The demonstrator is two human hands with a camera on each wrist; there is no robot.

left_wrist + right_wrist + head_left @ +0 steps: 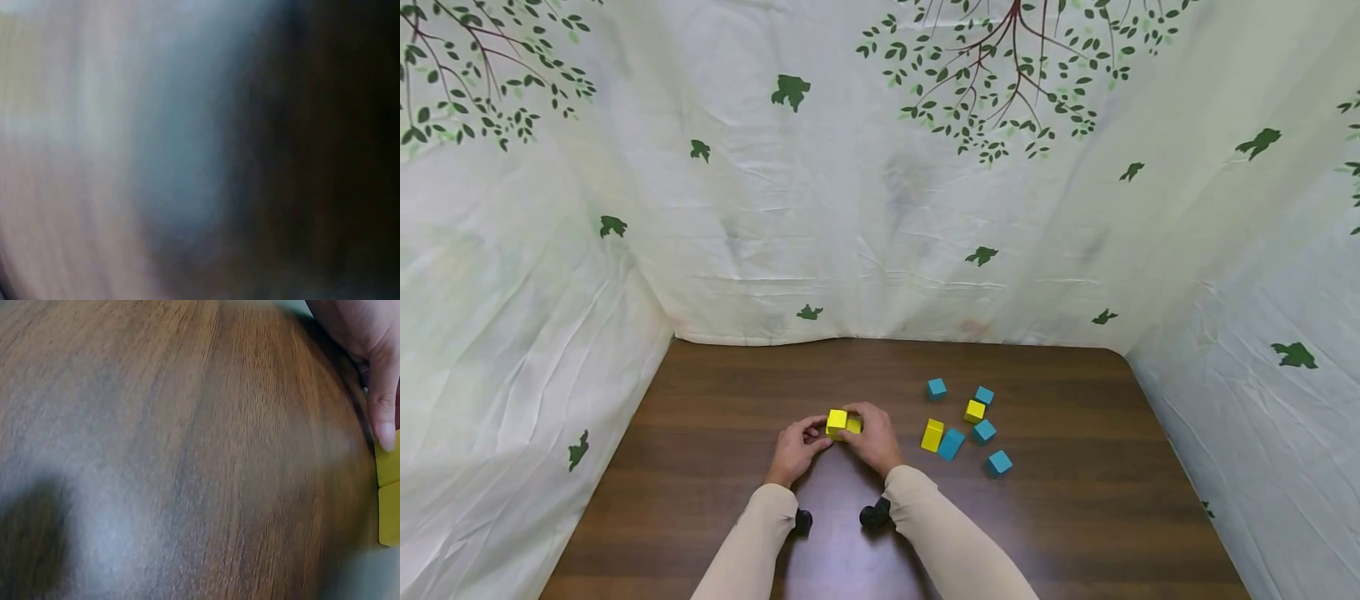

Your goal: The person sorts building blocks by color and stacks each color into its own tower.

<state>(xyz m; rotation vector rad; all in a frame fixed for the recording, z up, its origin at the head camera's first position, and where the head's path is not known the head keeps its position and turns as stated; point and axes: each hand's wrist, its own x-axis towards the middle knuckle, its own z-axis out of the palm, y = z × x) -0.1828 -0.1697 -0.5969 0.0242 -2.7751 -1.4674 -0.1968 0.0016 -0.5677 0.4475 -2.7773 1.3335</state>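
Note:
Several yellow cubes (837, 419) are grouped between the two hands in the head view, one standing higher than the others. From the left, the left hand (793, 450) holds the group's side between its forefinger and thumb. The right hand (874, 437) pinches a yellow cube (853, 425) at the right of the group, covering part of it. In the right wrist view, a thumb touches the upper of two adjoining yellow faces (390, 512) at the right edge. The left wrist view is too blurred to make out anything.
Right of the hands lie several blue cubes (999, 463), a yellow cube (974, 411), a longer yellow piece (932, 435) and a longer blue piece (951, 444). All rest on the brown wooden table (1075, 517). White leaf-patterned cloth (880, 208) hangs behind and at both sides.

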